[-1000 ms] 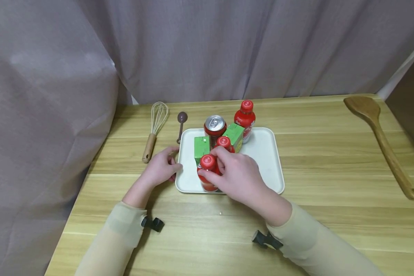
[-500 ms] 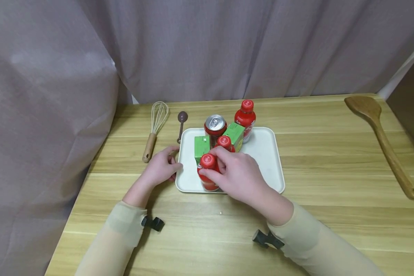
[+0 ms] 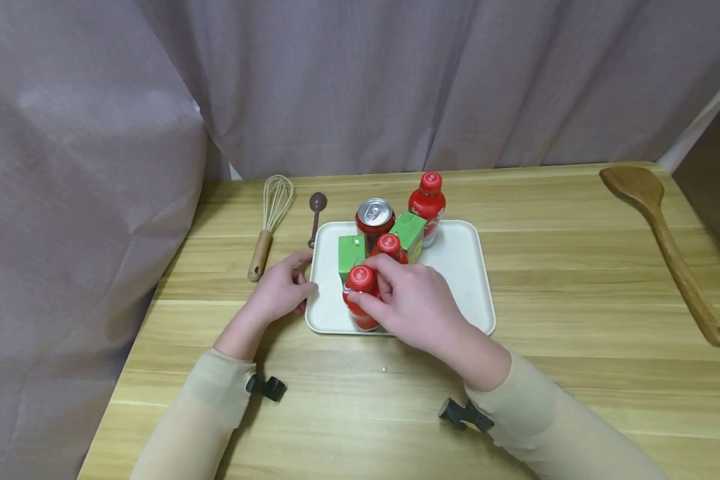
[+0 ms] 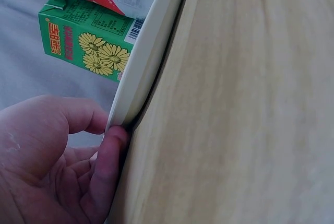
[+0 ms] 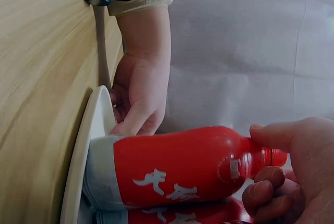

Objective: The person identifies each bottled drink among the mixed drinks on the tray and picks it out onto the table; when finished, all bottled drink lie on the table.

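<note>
My right hand (image 3: 420, 310) pinches a red drink bottle (image 5: 177, 164) near its neck, thumb on one side and fingers on the other. The bottle stands upright at the front of a white tray (image 3: 471, 287). At the tray's left edge, my left hand (image 3: 279, 291) grips the rim between thumb and fingers, plainest in the left wrist view. Directly behind the held bottle is a second red bottle (image 3: 389, 244), partly covered by my right hand. Two green drink cartons (image 3: 351, 252), a red soda can (image 3: 375, 213) and a third red bottle (image 3: 430, 200) also stand on the tray.
Left of the tray lie a whisk (image 3: 261, 255) with a wooden handle and a small brown measuring spoon (image 3: 317, 202). A long wooden spatula (image 3: 666, 230) lies far right on the wooden table (image 3: 552, 287). Grey curtain (image 3: 336, 87) hangs behind and at left.
</note>
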